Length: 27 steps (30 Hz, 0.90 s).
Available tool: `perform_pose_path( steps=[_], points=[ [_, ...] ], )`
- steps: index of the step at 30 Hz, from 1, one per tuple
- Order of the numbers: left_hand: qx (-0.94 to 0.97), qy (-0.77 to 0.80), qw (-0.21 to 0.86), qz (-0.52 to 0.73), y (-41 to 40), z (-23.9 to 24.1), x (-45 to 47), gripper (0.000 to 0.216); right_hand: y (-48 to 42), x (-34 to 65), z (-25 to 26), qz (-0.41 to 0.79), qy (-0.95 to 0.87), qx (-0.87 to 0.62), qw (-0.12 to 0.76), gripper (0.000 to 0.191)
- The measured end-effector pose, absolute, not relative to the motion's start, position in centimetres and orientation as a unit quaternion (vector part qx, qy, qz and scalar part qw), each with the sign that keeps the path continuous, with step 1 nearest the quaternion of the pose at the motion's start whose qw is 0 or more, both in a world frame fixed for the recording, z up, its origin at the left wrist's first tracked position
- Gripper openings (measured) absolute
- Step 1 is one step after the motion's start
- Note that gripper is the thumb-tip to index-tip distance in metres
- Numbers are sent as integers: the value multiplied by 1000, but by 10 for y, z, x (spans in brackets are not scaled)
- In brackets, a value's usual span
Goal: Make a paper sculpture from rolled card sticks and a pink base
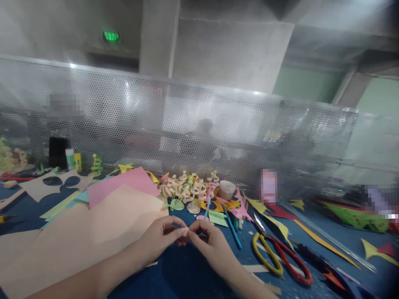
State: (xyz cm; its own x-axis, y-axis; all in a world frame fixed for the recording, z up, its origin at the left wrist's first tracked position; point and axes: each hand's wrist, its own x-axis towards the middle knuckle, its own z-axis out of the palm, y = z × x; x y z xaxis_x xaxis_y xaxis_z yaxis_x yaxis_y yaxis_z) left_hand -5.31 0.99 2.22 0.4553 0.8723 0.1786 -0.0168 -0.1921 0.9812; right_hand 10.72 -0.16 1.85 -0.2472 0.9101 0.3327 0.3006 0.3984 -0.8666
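My left hand point(168, 232) and my right hand point(209, 241) meet at the fingertips above the blue tabletop point(191, 278). Both are closed in a pinch, and whatever lies between the fingers is too small or hidden to name. Under my left forearm spreads a large peach paper sheet point(100, 229), with a pink sheet point(124, 187) at its far edge. Just beyond my fingers stand curled paper spirals point(184, 187) on small round bases. A light green paper piece point(218, 217) and a blue pencil-like stick point(233, 229) lie close to my right hand.
Scissors point(268, 251) with yellow and red handles lie to the right, beside a dark blue tool point(324, 263) and a clear ruler point(340, 238). A tape roll point(226, 190) sits behind. Glue sticks point(70, 158) stand at far left. A perforated metal screen point(185, 119) borders the table's back.
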Motion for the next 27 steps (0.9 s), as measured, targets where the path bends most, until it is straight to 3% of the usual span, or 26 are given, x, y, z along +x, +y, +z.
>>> perform_pose_path(
  steps=[16, 27],
  points=[
    [671, 318, 543, 393, 5, 17, -57, 11, -2, 119, 1, 469, -636, -404, 460, 24],
    [657, 312, 556, 402, 7, 11, -60, 12, -9, 116, -1, 342, -696, -434, 459, 14]
  ],
)
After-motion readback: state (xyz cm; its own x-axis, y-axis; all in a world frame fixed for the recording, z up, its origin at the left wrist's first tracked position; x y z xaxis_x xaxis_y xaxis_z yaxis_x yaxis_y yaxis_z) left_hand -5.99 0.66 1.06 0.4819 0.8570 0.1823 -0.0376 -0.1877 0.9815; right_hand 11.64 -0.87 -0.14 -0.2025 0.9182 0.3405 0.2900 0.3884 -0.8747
